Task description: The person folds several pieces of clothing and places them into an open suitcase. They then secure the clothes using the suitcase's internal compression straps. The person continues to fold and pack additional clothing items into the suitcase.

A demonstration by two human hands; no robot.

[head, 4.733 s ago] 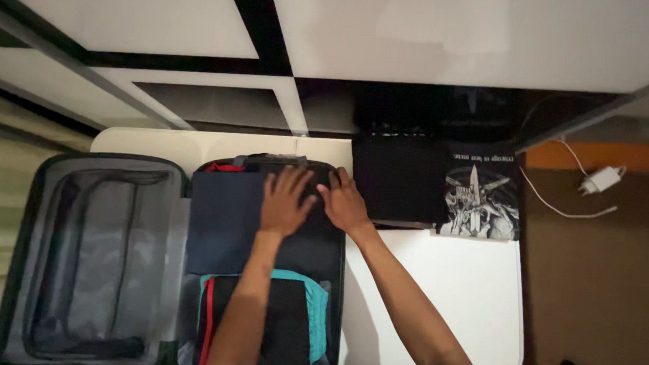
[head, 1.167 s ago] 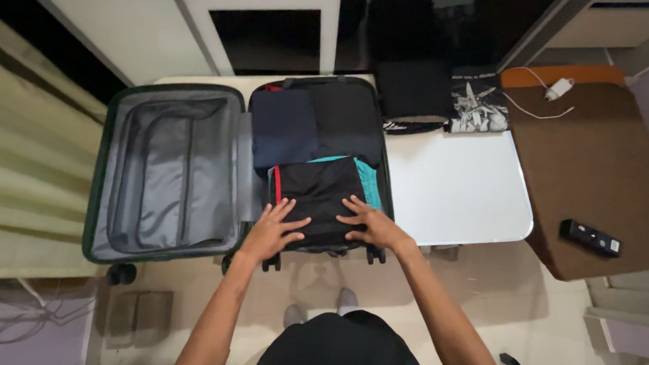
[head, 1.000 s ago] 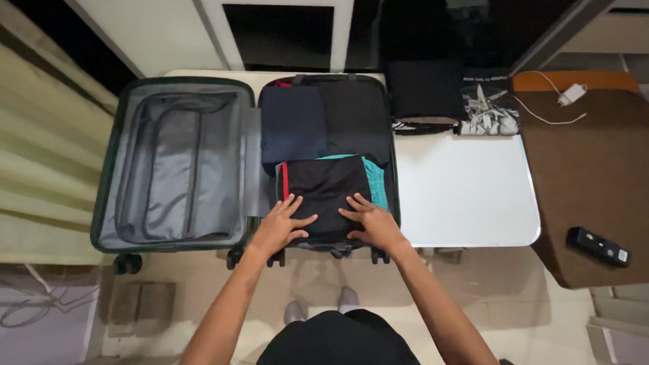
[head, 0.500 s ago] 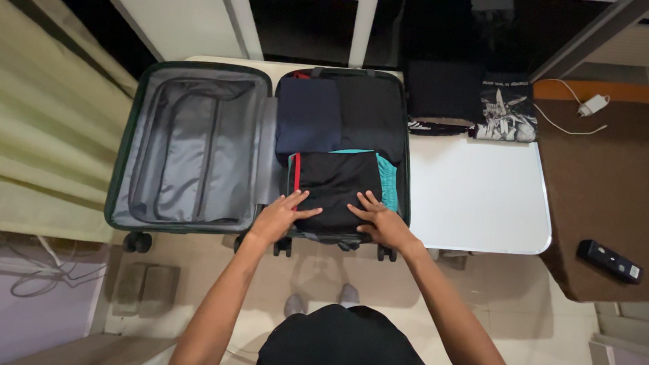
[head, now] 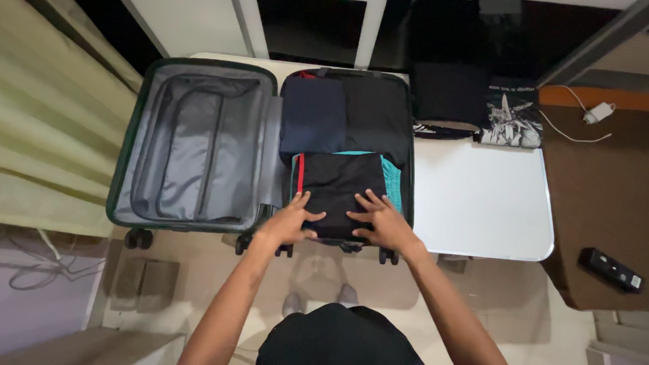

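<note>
- Both of my hands lie flat, palms down, on the folded black garment with a red stripe along its left edge (head: 337,189), which sits in the near part of the packed half of the suitcase.
- My left hand (head: 291,219) is spread open, fingers fanned apart, touching the garment's near left corner; it grips nothing.
- My right hand (head: 381,222) is open the same way, fingers splayed, pressing on the garment's near right corner, with the thumb pointing toward the other hand.
- A folded teal cloth (head: 391,186) shows under the black garment, peeking out along its far edge and right side.
- Beyond it, in the far part of the same half, a folded navy blue garment (head: 311,119) lies on the left, touching a folded plain black garment (head: 376,119) on the right.
- All of these fill the right half of the open dark green hard-shell suitcase (head: 123,161), whose left half shows a grey zipped lining (head: 196,149).
- The suitcase rests on a white rectangular table (head: 482,206), its wheels hanging over the near edge.
- At the table's far edge lie a folded black cloth (head: 446,93) and, just beside it, a folded black T-shirt with a white graphic print (head: 512,123).
- To the right, on a brown surface (head: 605,185), are a white charger with its cable (head: 597,113) and a black remote control (head: 611,269), well apart.
</note>
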